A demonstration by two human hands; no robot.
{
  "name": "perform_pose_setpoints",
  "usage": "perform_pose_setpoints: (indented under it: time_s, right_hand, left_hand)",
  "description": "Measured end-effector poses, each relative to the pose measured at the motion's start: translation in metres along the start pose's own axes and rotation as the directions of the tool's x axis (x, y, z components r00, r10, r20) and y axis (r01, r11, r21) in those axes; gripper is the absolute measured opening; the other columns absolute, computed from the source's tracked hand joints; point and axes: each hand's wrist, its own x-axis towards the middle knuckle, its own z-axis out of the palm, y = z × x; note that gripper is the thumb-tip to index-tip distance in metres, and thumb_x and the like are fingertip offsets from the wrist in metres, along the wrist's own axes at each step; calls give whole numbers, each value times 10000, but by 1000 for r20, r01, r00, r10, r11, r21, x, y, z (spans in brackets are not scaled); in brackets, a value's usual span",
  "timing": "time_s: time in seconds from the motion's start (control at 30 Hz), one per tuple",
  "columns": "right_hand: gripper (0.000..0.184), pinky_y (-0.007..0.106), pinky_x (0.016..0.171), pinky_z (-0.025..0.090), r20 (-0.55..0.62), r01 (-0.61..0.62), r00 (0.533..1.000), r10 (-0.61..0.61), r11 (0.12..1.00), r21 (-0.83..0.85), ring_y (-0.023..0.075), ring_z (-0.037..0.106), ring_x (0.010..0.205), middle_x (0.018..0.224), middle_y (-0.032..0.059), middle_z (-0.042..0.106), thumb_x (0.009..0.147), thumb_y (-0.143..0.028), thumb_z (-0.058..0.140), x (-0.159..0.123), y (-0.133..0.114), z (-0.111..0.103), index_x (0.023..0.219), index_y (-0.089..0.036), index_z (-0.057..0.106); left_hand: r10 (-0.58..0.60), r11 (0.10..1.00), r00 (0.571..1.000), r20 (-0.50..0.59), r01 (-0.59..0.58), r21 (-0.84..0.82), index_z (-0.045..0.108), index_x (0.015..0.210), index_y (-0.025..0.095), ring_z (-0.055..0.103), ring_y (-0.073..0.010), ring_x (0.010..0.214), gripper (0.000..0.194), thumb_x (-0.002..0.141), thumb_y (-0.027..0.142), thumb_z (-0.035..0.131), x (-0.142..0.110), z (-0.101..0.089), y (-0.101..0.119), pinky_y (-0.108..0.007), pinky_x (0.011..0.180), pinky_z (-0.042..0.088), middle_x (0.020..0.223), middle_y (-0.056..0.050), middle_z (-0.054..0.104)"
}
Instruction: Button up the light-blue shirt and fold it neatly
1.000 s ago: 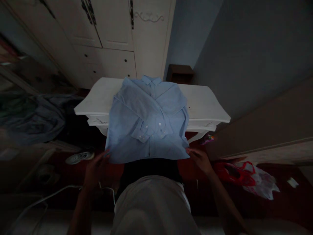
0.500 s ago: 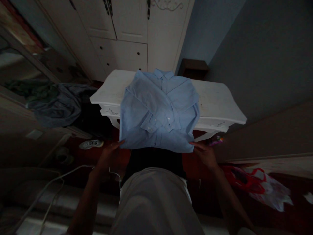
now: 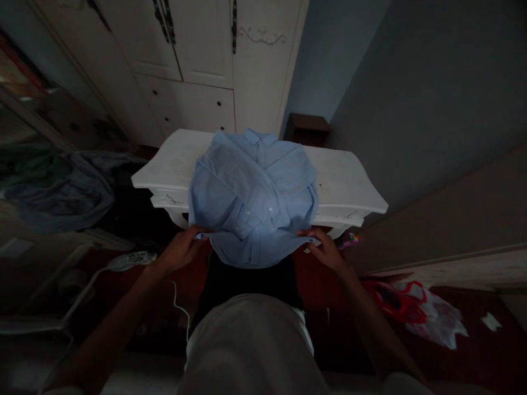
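Observation:
A light blue button-up shirt (image 3: 255, 186) lies front up across a white table (image 3: 341, 175), collar at the far side and both sleeves folded in over its front. Its lower end hangs past the table's near edge toward my body. My left hand (image 3: 185, 247) pinches the left corner of the hem. At the right corner, my right hand (image 3: 323, 248) grips the hem between thumb and fingers. Between the two hands the hem sags in a curve. The cuffs with their small buttons rest near the middle of the shirt.
Behind the table stands a white wardrobe (image 3: 197, 109) with drawers, and a small brown box-like stand (image 3: 308, 127) is beside it. Bunched clothes (image 3: 69, 192) lie at the left above a shoe (image 3: 132, 260). A red and clear plastic bag (image 3: 411, 307) is on the floor at right.
Both hands have lifted and gathered the hem corners slightly inward, so the hem now droops in the middle. The camera view has shifted a little, with the table appearing lower and further left.

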Motion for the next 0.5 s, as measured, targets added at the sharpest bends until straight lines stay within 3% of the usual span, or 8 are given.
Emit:
perform_pose_setpoints:
  time_s: [0.07, 0.13, 0.23, 0.3, 0.4, 0.5]
  right_hand:
    - [214, 364, 848, 503, -30, -69, 997, 69, 998, 13, 203, 650, 938, 1016, 46, 678, 861, -162, 465, 2, 2, -3, 1048, -242, 528]
    - [279, 348, 821, 499, -40, -113, 993, 112, 994, -3, 198, 635, 900, 985, 40, 658, 845, -158, 451, 5, 4, -7, 1098, -233, 542]
    - [308, 329, 786, 487, 52, -161, 985, 162, 987, -20, 193, 610, 850, 942, 28, 646, 830, -160, 422, 15, 4, -15, 1086, -224, 582]
    - [305, 322, 774, 479, 123, -190, 974, 190, 982, -17, 191, 597, 830, 902, 19, 640, 820, -163, 407, 24, 3, -20, 1049, -219, 600]
    - [290, 313, 766, 468, 195, -193, 962, 190, 981, -4, 186, 581, 819, 866, 13, 624, 786, -139, 394, 36, 3, -28, 982, -208, 596]
    - [277, 285, 719, 454, 274, -162, 947, 169, 986, -51, 169, 562, 761, 803, 1, 599, 685, -88, 427, 47, 2, -34, 890, -202, 575]
  left_hand:
    - [-64, 998, 998, 14, 64, -3, 535, 1159, 165, 663, -184, 692, 363, 949, 386, 338, 8, -3, 3, -280, 661, 505, 825, -47, 698]
    - [-52, 998, 998, 45, 51, 21, 544, 1173, 163, 659, -182, 672, 407, 964, 415, 301, 15, -7, 5, -276, 653, 498, 812, -44, 695]
    - [98, 992, 981, 165, -109, 61, 539, 1229, 166, 675, -221, 911, 460, 958, 466, 319, 26, -15, 7, -319, 822, 497, 1057, -100, 701]
    - [196, 971, 942, 273, -226, 83, 480, 1321, 166, 627, -255, 1084, 522, 924, 495, 401, 31, -21, 8, -354, 927, 464, 1234, -133, 640]
    - [228, 941, 884, 407, -308, 143, 328, 1451, 196, 554, -280, 1203, 735, 828, 491, 582, 31, -31, 10, -382, 983, 432, 1372, -146, 542]
    - [240, 898, 850, 468, -378, 226, 190, 1514, 220, 544, -296, 1193, 992, 705, 408, 733, 28, -38, 6, -399, 983, 425, 1364, -142, 537]
